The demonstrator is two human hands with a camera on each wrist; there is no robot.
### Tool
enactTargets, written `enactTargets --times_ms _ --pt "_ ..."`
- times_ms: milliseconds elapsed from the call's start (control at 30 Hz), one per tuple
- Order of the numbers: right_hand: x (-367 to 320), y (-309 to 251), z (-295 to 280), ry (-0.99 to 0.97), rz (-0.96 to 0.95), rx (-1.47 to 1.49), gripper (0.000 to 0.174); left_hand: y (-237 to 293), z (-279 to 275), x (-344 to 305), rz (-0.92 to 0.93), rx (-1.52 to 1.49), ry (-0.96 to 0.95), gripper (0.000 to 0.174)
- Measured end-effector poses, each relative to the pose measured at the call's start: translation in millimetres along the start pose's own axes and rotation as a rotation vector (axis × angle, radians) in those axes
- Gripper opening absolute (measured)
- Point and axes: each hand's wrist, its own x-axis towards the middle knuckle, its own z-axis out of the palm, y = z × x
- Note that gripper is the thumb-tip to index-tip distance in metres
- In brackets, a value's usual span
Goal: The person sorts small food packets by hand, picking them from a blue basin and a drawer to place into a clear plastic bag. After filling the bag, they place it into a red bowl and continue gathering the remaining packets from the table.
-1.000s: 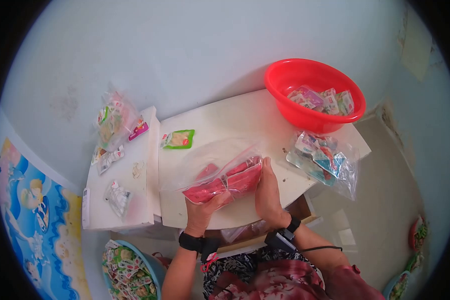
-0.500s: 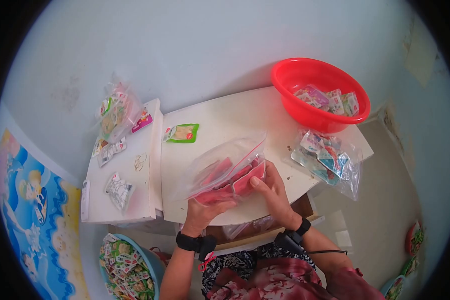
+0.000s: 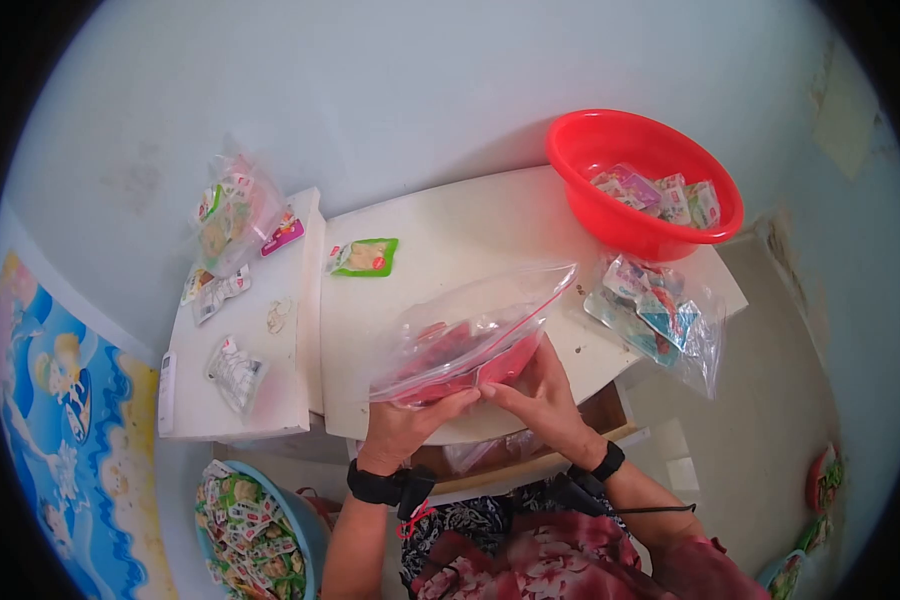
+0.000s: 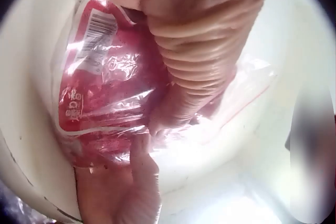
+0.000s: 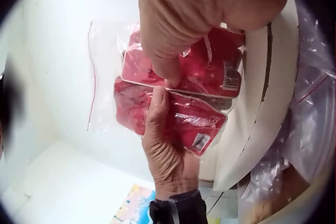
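Note:
A clear zip bag (image 3: 470, 320) with a red seal line holds several red packets (image 5: 184, 71), and both hands grip it over the front of the white table. The left hand (image 3: 407, 430) has its thumb on the near side and its fingers beneath the bag. From the other side the right hand (image 3: 552, 405) holds it the same way, the two thumb tips close together at the middle. In the right wrist view, two red packets lie side by side, the thumbs pressing where their edges meet. A barcode shows on one packet (image 4: 105, 77) in the left wrist view.
A red basin (image 3: 620, 235) with packets stands at the back right, a bag of blue packets (image 3: 660, 315) before it. One green-edged packet (image 3: 365, 257) lies on the table (image 3: 450, 215). Bagged packets (image 3: 232, 220) sit at left; a full blue tub (image 3: 305, 530) stands below an open drawer's left.
The right thumb has moved in from the bag's right side to its middle, close to the left thumb. The bag's top edge now tilts further over to the right.

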Motion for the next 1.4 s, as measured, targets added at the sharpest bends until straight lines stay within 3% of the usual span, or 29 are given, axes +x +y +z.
enactTargets --times_ms 67,167,267,300,400,500,600,667,767,867,967,1067,1167,1267,1400 --pt "-1 7 -5 0.026 -0.017 -0.051 0.079 14 1 2 -0.106 -0.032 -0.057 0.070" --pt "-1 7 -9 0.013 -0.018 0.009 0.086 49 -4 14 -0.326 0.160 -0.059 0.061" --pt "-5 6 -14 0.012 0.002 0.031 0.092 82 1 31 0.018 0.776 -0.098 0.051" --pt "-6 6 -16 0.027 0.014 0.021 0.093 90 5 33 0.051 0.795 -0.083 0.045" --pt "-5 3 -22 0.009 0.057 0.097 0.097 108 4 34 -0.068 0.459 -0.072 0.046" --pt "-9 2 -25 -0.027 0.068 0.119 0.099 90 -3 44 -0.266 0.511 -0.126 0.046" --pt "-1 -3 -26 -0.048 0.048 0.201 0.097 88 9 37 -0.253 0.190 -0.040 0.044" --pt "4 -13 -29 -0.045 -0.005 0.211 0.093 79 12 34 -0.250 0.185 -0.046 0.044" --pt "15 -22 -41 -0.081 0.086 0.200 0.081 49 8 34 -0.145 0.200 -0.045 0.046" --pt "23 -27 -47 -0.053 -0.113 -0.057 0.069 30 5 27 -0.083 0.120 -0.017 0.048" --pt "19 -28 -53 -0.121 -0.144 -0.196 0.067 10 -2 12 -0.166 0.084 -0.008 0.050" --pt "15 -23 -50 -0.081 -0.205 -0.302 0.068 -11 -12 9 -0.034 0.098 -0.138 0.054" --pt "12 -21 -46 -0.094 -0.141 -0.204 0.066 17 5 0 -0.096 0.009 -0.043 0.060" --pt "4 -8 -39 -0.067 -0.063 -0.148 0.065 3 -6 -4 -0.133 0.021 -0.113 0.080" --pt "-9 5 -28 -0.033 -0.079 -0.136 0.067 -11 2 -7 -0.104 -0.012 -0.053 0.061"
